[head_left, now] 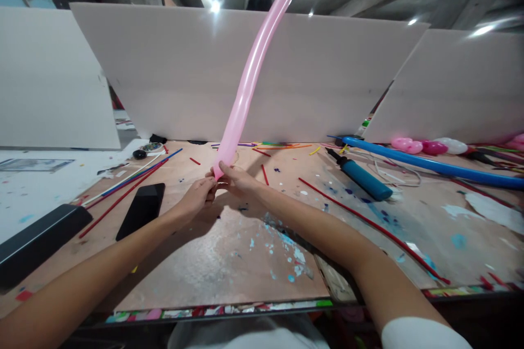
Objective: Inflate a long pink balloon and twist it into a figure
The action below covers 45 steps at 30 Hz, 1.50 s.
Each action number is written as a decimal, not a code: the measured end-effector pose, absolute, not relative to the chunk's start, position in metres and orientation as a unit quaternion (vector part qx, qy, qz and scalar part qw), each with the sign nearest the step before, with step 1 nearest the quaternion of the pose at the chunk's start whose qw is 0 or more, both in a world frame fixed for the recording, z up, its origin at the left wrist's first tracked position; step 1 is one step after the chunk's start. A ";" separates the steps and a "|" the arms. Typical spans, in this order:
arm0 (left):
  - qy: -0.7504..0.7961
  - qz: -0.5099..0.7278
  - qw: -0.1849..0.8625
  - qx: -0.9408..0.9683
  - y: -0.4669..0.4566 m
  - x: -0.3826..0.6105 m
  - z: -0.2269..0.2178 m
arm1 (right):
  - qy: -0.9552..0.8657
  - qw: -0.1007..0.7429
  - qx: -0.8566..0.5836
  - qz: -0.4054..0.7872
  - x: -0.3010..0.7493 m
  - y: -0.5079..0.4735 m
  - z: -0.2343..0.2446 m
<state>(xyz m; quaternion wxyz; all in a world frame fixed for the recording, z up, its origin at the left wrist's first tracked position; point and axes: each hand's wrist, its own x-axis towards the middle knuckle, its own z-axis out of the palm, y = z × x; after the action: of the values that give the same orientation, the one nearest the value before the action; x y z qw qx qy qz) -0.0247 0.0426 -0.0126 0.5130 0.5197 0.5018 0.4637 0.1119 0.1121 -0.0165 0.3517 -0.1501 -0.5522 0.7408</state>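
A long inflated pink modelling balloon rises from my hands, leaning right, and its top runs out of view. My right hand is closed round its lower end, with the thumb against the side. My left hand pinches at the very bottom of the balloon, just below and left of the right hand. The fingertips overlap there, so the balloon's neck is mostly hidden. Both hands are held above the paint-spotted tabletop.
To the right lie a blue hand pump, a long inflated blue balloon and a flat red balloon. At left are a black phone, a dark long box and several uninflated balloons. White panels stand behind.
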 end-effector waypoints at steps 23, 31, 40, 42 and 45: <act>0.558 0.285 0.037 0.779 0.021 -0.035 0.017 | -0.803 0.355 -0.335 0.343 0.121 0.117 -0.002; 0.559 0.069 -0.067 0.823 0.052 -0.016 0.043 | -0.870 0.301 -0.317 0.230 0.139 0.111 0.031; 0.549 0.086 -0.222 0.801 0.064 -0.016 0.065 | -0.919 0.196 -0.253 0.231 0.174 0.119 0.066; 0.540 0.123 -0.216 0.804 0.065 -0.019 0.069 | -0.921 0.201 -0.235 0.239 0.180 0.120 0.071; 0.507 0.198 -0.062 0.837 0.064 -0.022 0.080 | -0.920 0.219 -0.221 0.240 0.187 0.118 0.079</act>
<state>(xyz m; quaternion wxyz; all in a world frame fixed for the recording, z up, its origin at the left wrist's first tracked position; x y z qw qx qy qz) -0.0221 0.0637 0.0801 -0.0623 0.8367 0.5069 0.1976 0.1868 0.1184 0.0791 0.2189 -0.2209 -0.9197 0.2398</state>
